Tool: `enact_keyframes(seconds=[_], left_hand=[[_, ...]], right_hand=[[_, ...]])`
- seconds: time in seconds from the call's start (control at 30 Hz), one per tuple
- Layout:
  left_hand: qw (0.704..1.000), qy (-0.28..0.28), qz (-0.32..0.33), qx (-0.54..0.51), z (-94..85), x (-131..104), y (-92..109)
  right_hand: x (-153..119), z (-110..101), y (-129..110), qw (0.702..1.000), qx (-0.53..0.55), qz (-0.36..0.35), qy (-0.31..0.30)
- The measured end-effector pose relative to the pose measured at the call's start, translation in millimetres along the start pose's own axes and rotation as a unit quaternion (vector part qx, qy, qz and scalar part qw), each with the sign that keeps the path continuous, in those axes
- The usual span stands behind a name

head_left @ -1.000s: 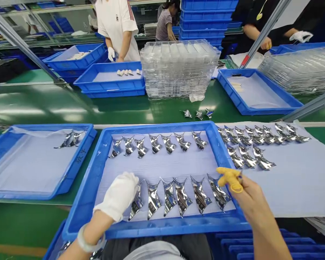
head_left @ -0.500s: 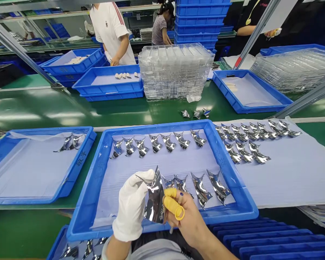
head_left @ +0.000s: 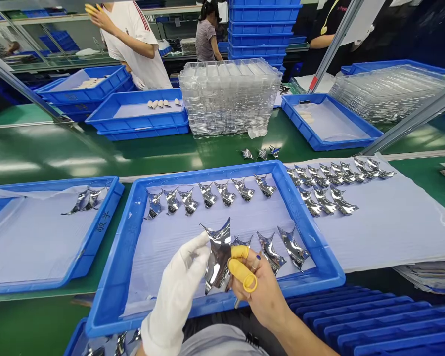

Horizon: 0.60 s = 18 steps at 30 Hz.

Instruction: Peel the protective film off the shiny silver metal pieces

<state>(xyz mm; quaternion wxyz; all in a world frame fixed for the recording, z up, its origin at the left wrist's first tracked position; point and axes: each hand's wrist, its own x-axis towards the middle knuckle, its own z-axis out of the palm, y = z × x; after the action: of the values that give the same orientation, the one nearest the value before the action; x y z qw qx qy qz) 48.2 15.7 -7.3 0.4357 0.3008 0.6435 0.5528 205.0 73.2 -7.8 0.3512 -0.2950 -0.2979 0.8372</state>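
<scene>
A shiny curved chrome piece (head_left: 219, 254) with pointed corners is held up over the blue tray (head_left: 128, 242). My left hand (head_left: 180, 282), in a white glove, is closed on its left edge. At the right edge, my right hand (head_left: 257, 287) pinches it with yellow finger cots on thumb and finger. A slim stick with a dark blue end (head_left: 258, 257) also lies within my right hand. Behind the hands, a row of similar chrome pieces (head_left: 227, 194) lies on the tray's white liner. More pieces (head_left: 293, 248) sit nearer, some partly hidden by my right hand.
Chrome pieces (head_left: 341, 201) rest on white paper at right; another blue tray (head_left: 113, 198) is at left. Clear plastic trays (head_left: 230, 101) are stacked behind, near a metal post (head_left: 330, 54). Stacked blue trays (head_left: 378, 321) sit low right. Co-workers (head_left: 133, 44) stand across the bench.
The chrome piece has risen slightly and turned, showing more of its broad face. My left hand has shifted its hold. The view has swung right, and a co-worker across the bench has raised a hand.
</scene>
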Motion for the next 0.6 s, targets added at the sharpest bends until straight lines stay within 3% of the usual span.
enact_keyframes(seconds=[0.17, 0.37, 0.47, 0.53, 0.6], left_hand=[[0.997, -0.002, -0.072, 0.025, 7.7, -1.1, 4.2], [0.997, 0.035, -0.032, 0.062, 6.0, 1.4, 5.6], [0.991, 0.053, -0.034, 0.115, -7.6, 12.1, -7.5], [0.987, 0.070, -0.030, 0.139, -20.7, 27.9, -26.3], [0.985, 0.082, 0.019, 0.153, -33.7, 47.4, -48.4]], right_hand=[[1.3, 2.1, 2.5, 1.000, -0.006, 0.005, 0.006], [-1.9, -15.4, -6.7, 0.998, -0.046, -0.009, 0.040], [-1.3, -51.5, -35.2, 0.972, -0.179, -0.072, 0.136], [-2.0, -88.3, -67.9, 0.919, -0.294, -0.127, 0.232], [-5.6, -131.0, -108.3, 0.869, -0.352, -0.159, 0.311]])
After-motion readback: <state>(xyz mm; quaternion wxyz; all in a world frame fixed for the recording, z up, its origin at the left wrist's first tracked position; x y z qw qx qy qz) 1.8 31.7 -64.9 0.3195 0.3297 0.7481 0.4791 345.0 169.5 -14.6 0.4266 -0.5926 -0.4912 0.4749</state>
